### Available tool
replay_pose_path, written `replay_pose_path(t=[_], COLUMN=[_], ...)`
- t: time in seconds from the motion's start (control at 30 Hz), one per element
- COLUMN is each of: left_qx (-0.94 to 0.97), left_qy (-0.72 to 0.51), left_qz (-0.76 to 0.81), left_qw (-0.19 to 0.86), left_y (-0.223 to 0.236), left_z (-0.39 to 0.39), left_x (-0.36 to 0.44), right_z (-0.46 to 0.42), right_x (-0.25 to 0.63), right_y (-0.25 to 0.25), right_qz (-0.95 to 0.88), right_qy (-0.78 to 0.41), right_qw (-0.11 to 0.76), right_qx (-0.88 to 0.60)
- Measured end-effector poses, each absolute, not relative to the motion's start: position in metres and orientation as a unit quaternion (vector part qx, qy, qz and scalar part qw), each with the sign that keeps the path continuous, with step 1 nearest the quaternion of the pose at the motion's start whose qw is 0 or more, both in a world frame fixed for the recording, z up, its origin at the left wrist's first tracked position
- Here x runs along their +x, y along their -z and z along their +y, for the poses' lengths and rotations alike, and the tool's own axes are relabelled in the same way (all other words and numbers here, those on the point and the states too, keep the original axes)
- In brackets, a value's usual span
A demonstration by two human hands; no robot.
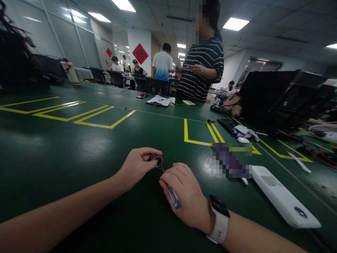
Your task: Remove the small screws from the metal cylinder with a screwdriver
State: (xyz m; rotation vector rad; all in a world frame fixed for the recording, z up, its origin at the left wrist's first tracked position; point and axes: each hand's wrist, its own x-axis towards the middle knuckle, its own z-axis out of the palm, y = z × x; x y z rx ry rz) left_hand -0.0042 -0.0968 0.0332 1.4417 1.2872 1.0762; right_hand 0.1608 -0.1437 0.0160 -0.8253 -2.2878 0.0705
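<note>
My left hand (pixel 138 165) pinches a small round metal ring-like part (pixel 158 160) just above the green table (pixel 79 154). My right hand (pixel 185 195), with a white watch (pixel 219 218) on its wrist, is closed round a small screwdriver with a blue-purple handle (pixel 173 196). The screwdriver's thin shaft points up at the part. Both hands sit close together at the near middle of the table.
A white flat device (pixel 281 196) lies to the right, next to a blurred-out patch. Yellow tape lines mark boxes on the table. Gloves (pixel 243 131), a black laptop (pixel 268 95) and cables lie at the right. A person in a striped shirt (pixel 202 70) stands across the table; others work further back.
</note>
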Motion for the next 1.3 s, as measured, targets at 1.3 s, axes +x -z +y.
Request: replay_pose_path(t=[1.3], left_qx=[0.503], left_qy=[-0.478], left_qz=[0.524], left_qw=[0.493], left_y=[-0.044], left_z=[-0.091], left_x=[-0.011], right_z=[-0.125], right_x=[0.166], right_y=[-0.012], right_qz=[-0.6], right_qy=[-0.472], right_qw=[0.511], right_qx=[-0.395])
